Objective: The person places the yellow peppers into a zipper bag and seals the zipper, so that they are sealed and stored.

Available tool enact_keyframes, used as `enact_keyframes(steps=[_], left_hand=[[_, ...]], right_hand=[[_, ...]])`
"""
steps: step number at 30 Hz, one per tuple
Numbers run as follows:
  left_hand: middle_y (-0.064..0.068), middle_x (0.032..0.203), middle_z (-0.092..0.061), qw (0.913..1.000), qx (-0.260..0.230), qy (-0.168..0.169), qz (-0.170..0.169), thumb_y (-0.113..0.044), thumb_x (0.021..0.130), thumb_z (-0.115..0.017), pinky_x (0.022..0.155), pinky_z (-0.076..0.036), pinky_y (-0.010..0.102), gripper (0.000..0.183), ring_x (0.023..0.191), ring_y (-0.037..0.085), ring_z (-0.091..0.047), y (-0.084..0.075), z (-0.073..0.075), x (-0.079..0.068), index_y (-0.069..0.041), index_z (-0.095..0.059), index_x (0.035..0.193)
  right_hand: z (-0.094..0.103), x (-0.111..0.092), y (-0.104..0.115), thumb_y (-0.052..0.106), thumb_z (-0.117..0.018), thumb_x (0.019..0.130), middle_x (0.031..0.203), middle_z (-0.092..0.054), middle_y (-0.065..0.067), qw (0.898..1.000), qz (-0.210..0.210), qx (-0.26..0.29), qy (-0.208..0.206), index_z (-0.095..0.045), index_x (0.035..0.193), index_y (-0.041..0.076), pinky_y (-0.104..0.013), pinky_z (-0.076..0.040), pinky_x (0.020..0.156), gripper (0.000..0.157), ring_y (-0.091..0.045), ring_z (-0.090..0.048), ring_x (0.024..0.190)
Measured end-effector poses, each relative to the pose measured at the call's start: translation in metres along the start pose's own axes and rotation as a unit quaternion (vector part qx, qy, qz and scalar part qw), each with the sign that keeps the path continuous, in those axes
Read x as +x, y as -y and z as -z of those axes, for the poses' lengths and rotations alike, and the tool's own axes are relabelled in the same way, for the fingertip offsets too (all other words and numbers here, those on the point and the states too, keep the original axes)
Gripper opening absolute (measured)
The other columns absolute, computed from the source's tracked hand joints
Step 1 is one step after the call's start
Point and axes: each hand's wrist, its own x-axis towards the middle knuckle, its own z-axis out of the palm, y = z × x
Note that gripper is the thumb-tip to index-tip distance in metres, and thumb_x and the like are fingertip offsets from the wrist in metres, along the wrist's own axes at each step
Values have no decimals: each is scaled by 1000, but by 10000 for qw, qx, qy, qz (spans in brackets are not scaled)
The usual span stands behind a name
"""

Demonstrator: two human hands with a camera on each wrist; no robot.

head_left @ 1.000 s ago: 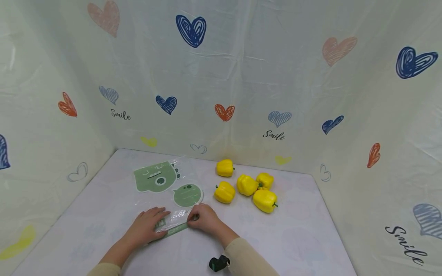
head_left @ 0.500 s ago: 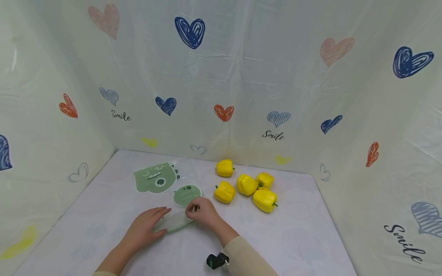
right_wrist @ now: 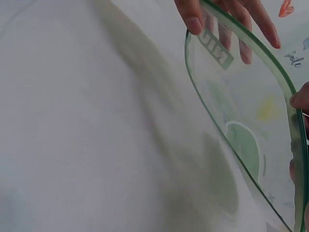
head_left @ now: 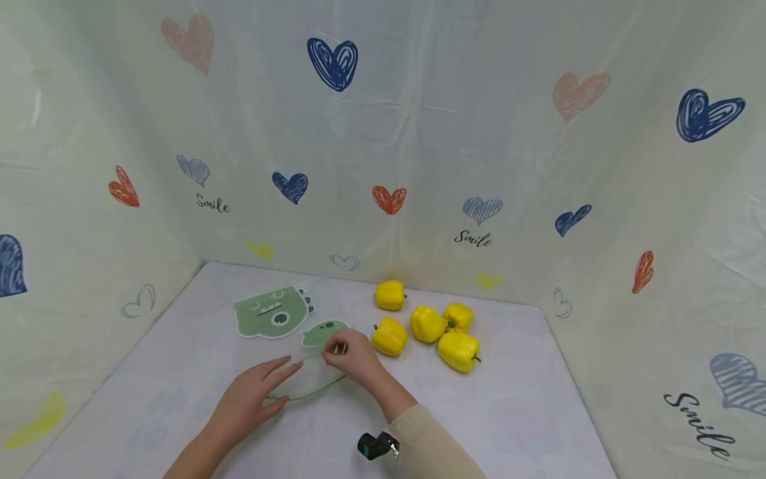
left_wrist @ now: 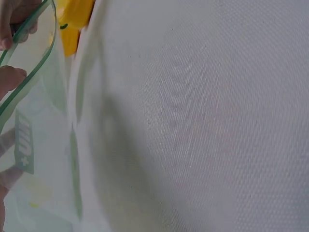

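Note:
A clear zip bag (head_left: 272, 318) with a green edge and green cartoon prints lies on the table, its mouth toward me and spread apart. At the mouth's left end my left hand (head_left: 248, 392) holds the bag, thumb at the near lip and fingers extended. My right hand (head_left: 354, 356) pinches the far lip near the right end. In the right wrist view, the bag's green rim (right_wrist: 275, 60) bows upward between both hands. Plastic partly covers some left fingers there. Several yellow bell peppers (head_left: 389, 336) lie just beyond and right of my right hand.
The white table (head_left: 509, 412) meets a pale curtain (head_left: 419, 133) printed with hearts at its back and sides. A small black device (head_left: 377, 446) is beside my right sleeve.
My right hand has lifted the far lip up and away, parting it from the near lip, so the flat mouth now gapes. My left hand stays at its end of the bag.

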Motion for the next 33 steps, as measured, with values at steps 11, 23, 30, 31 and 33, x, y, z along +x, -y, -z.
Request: enact_keyframes(steps=[11,23,30,31,33], left_hand=[[8,127,-62,9989,-135,-455,43,-25,73,-79,77,-55,44,54,103,26,-63,-6,5,2,-17,-66,125],[8,122,-66,9915,-81,-1212,473,-54,101,-35,80,-50,37,60,101,25,-64,-16,12,15,-8,-69,120],[8,125,-65,9882,-42,-1454,469,-52,101,-37,77,-53,38,62,99,25,-66,-22,16,26,-1,-66,123],[8,126,-65,9883,-31,-1452,461,-52,101,-37,78,-53,38,63,99,25,-66,-22,16,27,0,-65,123],[8,127,-64,9891,-50,-1391,479,-53,101,-37,83,-52,35,65,102,25,-65,-23,16,28,1,-64,124]], right_hand=[[5,2,12,12,-71,87,82,-61,9,9981,237,298,-480,-71,88,9,-20,-51,67,3,-6,-53,76],[8,3,18,8,-71,85,84,-64,3,9895,700,417,-1192,-71,86,5,-22,-54,74,4,-11,-58,81],[15,3,24,6,-71,86,83,-63,4,9837,1137,79,-1393,-72,85,6,-21,-54,74,0,-10,-58,81],[17,2,26,5,-72,85,83,-63,3,9826,1178,49,-1435,-72,85,7,-22,-54,74,2,-10,-58,81],[20,2,27,3,-74,83,83,-64,3,9799,1244,4,-1557,-72,85,8,-23,-54,74,6,-11,-59,82]])
